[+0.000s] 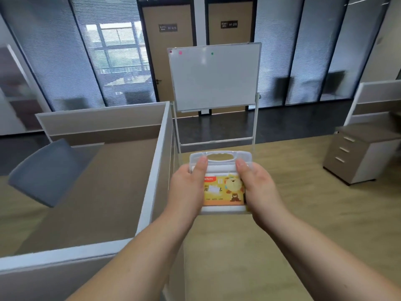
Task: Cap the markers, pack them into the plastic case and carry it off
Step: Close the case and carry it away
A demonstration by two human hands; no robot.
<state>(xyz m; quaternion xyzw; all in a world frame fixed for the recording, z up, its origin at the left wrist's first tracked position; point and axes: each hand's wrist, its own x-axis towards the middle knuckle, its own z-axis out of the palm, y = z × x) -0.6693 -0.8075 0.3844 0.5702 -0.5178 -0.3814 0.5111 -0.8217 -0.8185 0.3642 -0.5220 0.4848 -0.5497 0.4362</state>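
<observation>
I hold the plastic case (220,185) between my left hand (187,187) and right hand (259,190). The whiteboard (214,77) stands ahead, a desk (91,192) left, a drawer cabinet (360,155) right.

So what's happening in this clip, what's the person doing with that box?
A person holds a closed clear plastic case with both hands, the left hand and right hand gripping its sides, thumbs on the lid. It is held in the air, facing a whiteboard on a stand. No loose markers are in view.
</observation>
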